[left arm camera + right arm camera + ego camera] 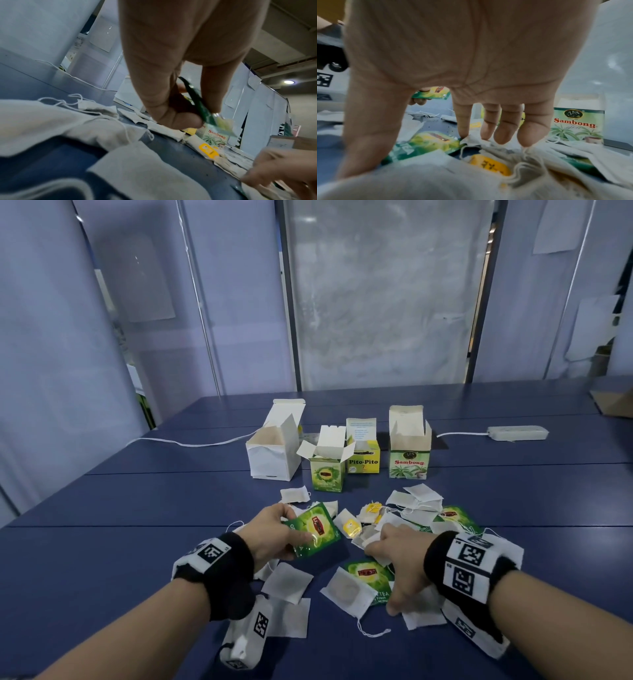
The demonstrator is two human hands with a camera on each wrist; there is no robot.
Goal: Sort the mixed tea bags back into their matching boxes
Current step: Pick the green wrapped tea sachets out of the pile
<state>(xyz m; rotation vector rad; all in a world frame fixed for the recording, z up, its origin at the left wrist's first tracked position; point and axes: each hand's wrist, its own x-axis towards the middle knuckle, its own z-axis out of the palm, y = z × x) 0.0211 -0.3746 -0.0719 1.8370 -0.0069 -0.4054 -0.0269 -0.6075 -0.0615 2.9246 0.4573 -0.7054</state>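
Observation:
A pile of mixed tea bags lies on the blue table (102, 542): white paper bags with strings, yellow-tagged bags (352, 527) (489, 163), green sachets. My left hand (291, 529) (204, 117) pinches a green tea sachet (313, 529) (197, 102), lifted slightly above the pile. My right hand (383, 573) (426, 148) is spread over the pile, its fingertips (503, 138) touching white bags (368, 537), with a second green sachet (368, 577) (433, 142) beneath it. Behind stand open boxes: plain white (274, 446), green tea (327, 470), Pito-Pito (363, 457), Sambong (409, 453) (576, 124).
A white power strip (517, 433) lies at the back right and its cable (188, 443) runs across the back left. A cardboard box (613, 398) sits at the far right edge. Panels wall off the back of the table.

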